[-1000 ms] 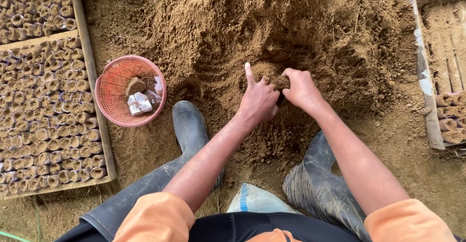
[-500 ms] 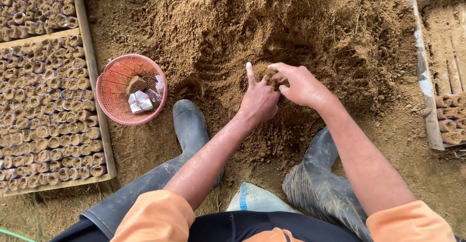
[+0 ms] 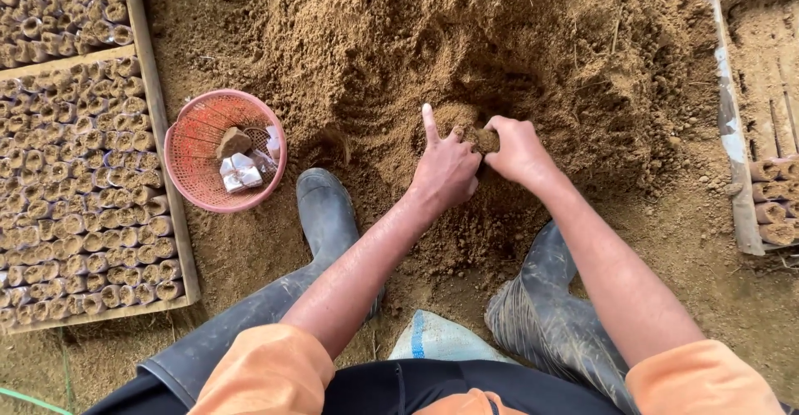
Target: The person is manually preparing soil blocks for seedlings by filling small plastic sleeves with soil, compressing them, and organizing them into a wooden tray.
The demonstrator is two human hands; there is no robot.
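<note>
Soft, even daylight (no glare), faint shadows, sharp throughout.

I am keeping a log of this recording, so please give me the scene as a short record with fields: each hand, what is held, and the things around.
left hand: left hand on the soil heap, index finger raised
right hand: right hand pressing soil into a small filled pot held between both hands
basket: pink mesh basket on the ground at left, holding pale folded bags and a soil lump
trays: wooden tray of filled pots at left; another tray at right
footwear: grey rubber boots
</note>
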